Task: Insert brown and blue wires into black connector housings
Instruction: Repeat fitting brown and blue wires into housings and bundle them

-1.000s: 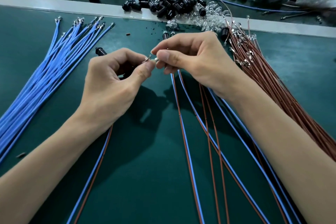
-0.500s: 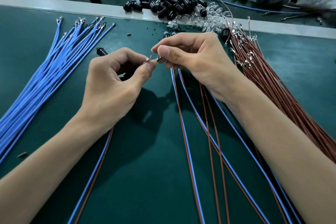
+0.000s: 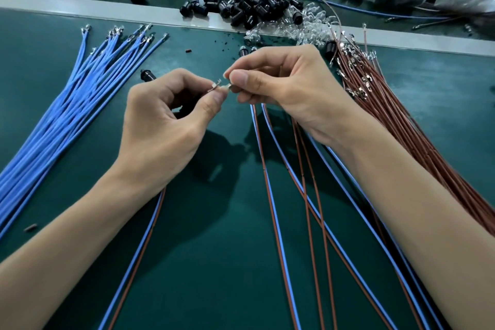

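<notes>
Over mat (image 3: 214, 262) centre: our left hand (image 3: 160, 136) grips a black housing (image 3: 187, 110), steadying it; our right hand (image 3: 284, 83) pinches a metal wire tip (image 3: 218, 86) aimed at it. Blue wires (image 3: 67, 120) left edge, brown wires (image 3: 401, 128) right, handy.

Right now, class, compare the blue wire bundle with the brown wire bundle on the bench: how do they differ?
The blue wire bundle lies at the left of the green mat; the brown wire bundle lies at the right. The blue wire bundle fans apart at its far ends; the brown wire bundle is packed tighter there. Both carry metal terminals at their far ends.
</notes>
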The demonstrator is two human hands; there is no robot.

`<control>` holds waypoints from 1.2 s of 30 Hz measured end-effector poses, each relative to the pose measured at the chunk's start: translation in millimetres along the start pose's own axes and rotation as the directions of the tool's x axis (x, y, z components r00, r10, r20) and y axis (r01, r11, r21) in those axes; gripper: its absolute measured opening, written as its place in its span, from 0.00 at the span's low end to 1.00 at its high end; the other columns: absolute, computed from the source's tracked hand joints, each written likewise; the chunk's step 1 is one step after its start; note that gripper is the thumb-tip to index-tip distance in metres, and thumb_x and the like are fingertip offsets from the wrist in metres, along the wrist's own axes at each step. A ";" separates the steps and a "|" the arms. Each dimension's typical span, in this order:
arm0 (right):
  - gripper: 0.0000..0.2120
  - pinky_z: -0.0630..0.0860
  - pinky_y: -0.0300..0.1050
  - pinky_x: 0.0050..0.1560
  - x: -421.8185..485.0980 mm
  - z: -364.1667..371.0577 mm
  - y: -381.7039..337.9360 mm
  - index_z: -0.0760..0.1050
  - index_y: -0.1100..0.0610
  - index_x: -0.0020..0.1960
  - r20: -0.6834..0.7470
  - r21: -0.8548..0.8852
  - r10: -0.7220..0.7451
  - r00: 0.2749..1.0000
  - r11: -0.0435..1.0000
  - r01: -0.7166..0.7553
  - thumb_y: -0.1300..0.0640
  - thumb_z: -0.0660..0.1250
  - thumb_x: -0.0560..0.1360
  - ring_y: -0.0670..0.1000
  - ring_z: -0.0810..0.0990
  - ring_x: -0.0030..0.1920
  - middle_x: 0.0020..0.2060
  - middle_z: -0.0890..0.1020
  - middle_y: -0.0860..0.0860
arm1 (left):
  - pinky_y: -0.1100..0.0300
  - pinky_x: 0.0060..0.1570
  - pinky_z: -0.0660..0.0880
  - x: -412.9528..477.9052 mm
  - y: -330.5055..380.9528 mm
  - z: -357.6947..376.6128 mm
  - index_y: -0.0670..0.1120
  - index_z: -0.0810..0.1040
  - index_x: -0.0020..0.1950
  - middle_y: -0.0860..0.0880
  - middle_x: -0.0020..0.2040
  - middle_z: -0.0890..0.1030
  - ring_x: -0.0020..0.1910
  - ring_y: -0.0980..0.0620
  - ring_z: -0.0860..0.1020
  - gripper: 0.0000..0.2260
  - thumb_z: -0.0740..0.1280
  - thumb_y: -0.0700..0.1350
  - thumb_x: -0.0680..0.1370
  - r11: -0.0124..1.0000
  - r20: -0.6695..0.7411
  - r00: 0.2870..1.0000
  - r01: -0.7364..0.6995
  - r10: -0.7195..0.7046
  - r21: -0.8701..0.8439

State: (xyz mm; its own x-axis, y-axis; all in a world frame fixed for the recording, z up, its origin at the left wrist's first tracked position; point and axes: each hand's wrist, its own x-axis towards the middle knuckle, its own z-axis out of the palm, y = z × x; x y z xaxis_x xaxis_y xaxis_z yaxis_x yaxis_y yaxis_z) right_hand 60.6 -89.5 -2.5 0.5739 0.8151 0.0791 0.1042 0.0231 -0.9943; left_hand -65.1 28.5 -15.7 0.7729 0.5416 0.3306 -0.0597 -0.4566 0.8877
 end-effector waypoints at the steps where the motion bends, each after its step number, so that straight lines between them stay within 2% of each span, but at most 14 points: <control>1: 0.03 0.79 0.37 0.44 -0.1 -0.9 0.2 0.81 0.58 0.44 0.004 0.003 0.002 1.000 1.000 -0.002 0.63 0.71 0.72 0.44 0.82 0.35 0.33 0.83 0.48 | 0.68 0.37 0.74 -0.1 0.2 -0.1 0.54 0.77 0.39 0.58 0.33 0.81 0.34 0.62 0.77 0.08 0.71 0.43 0.75 1.000 -0.002 1.000 0.004 -0.004 -0.007; 5: 0.04 0.79 0.39 0.44 0.1 -2.0 1.3 0.81 0.58 0.44 0.027 -0.023 -0.007 1.000 1.000 0.008 0.64 0.72 0.71 0.44 0.82 0.35 0.33 0.83 0.49 | 0.64 0.37 0.74 -0.7 0.9 0.1 0.53 0.77 0.39 0.55 0.35 0.81 0.34 0.60 0.76 0.07 0.71 0.43 0.75 1.000 0.001 1.000 -0.015 0.015 0.000; 7: 0.04 0.78 0.39 0.43 0.8 -1.2 1.4 0.80 0.58 0.44 0.032 -0.050 -0.018 0.999 0.999 0.019 0.65 0.71 0.71 0.44 0.82 0.34 0.33 0.83 0.49 | 0.63 0.36 0.74 -0.5 0.3 -0.1 0.54 0.77 0.39 0.57 0.34 0.80 0.33 0.60 0.76 0.08 0.71 0.43 0.75 1.000 0.000 1.000 -0.025 0.025 0.008; 10: 0.03 0.79 0.40 0.42 2.3 -0.1 0.7 0.80 0.60 0.44 0.026 -0.103 -0.050 0.998 0.993 0.053 0.65 0.71 0.71 0.45 0.81 0.34 0.35 0.82 0.54 | 0.68 0.35 0.72 0.4 -1.4 -0.9 0.55 0.77 0.39 0.62 0.32 0.80 0.32 0.63 0.75 0.08 0.71 0.44 0.75 1.000 0.003 1.000 -0.023 0.023 0.007; 13: 0.02 0.80 0.42 0.43 3.8 0.3 0.3 0.81 0.61 0.45 0.012 -0.167 -0.075 0.997 0.983 0.076 0.64 0.72 0.71 0.45 0.82 0.34 0.37 0.83 0.58 | 0.70 0.36 0.72 1.2 -2.2 -1.4 0.55 0.77 0.39 0.62 0.33 0.80 0.33 0.64 0.76 0.08 0.71 0.44 0.75 1.000 0.009 1.000 -0.021 0.021 0.005; 18: 0.03 0.79 0.41 0.42 4.1 -0.6 -0.3 0.81 0.61 0.45 0.027 -0.193 -0.084 0.996 0.977 0.088 0.64 0.71 0.72 0.45 0.82 0.34 0.36 0.83 0.55 | 0.69 0.35 0.72 1.5 -2.9 -1.3 0.55 0.77 0.39 0.59 0.33 0.81 0.33 0.61 0.76 0.07 0.72 0.45 0.74 1.000 0.016 1.000 -0.016 0.016 -0.001; 25: 0.05 0.77 0.36 0.39 2.0 -1.5 -1.3 0.80 0.60 0.47 0.054 -0.220 -0.148 0.988 0.963 0.156 0.66 0.71 0.72 0.43 0.81 0.33 0.35 0.82 0.53 | 0.68 0.37 0.72 0.9 -1.8 -1.1 0.55 0.77 0.39 0.59 0.33 0.81 0.34 0.59 0.77 0.05 0.71 0.47 0.73 1.000 0.026 1.000 -0.014 0.015 -0.023; 30: 0.05 0.77 0.39 0.39 3.1 1.8 0.5 0.80 0.59 0.47 0.051 -0.300 -0.240 0.969 0.922 0.244 0.64 0.71 0.72 0.45 0.81 0.32 0.37 0.83 0.56 | 0.73 0.34 0.68 1.5 -2.2 -1.7 0.53 0.78 0.39 0.62 0.31 0.80 0.31 0.65 0.75 0.07 0.71 0.42 0.75 0.999 0.041 0.999 -0.002 0.004 -0.050; 36: 0.03 0.79 0.39 0.39 1.4 1.9 0.6 0.81 0.63 0.46 0.025 -0.274 -0.211 0.977 0.938 0.210 0.65 0.71 0.73 0.44 0.81 0.32 0.38 0.83 0.59 | 0.75 0.33 0.67 1.6 0.6 -2.0 0.52 0.78 0.39 0.62 0.31 0.80 0.29 0.65 0.74 0.07 0.71 0.42 0.75 0.998 0.043 0.999 0.007 -0.004 -0.062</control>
State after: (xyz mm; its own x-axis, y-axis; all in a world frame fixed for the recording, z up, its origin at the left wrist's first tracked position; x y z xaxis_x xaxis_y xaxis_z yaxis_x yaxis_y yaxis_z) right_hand 60.0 -87.3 -3.1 0.5189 0.8057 0.2856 0.4411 0.0338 -0.8968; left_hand -65.3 30.5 -14.1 0.7993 0.5129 0.3131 -0.0935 -0.4085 0.9079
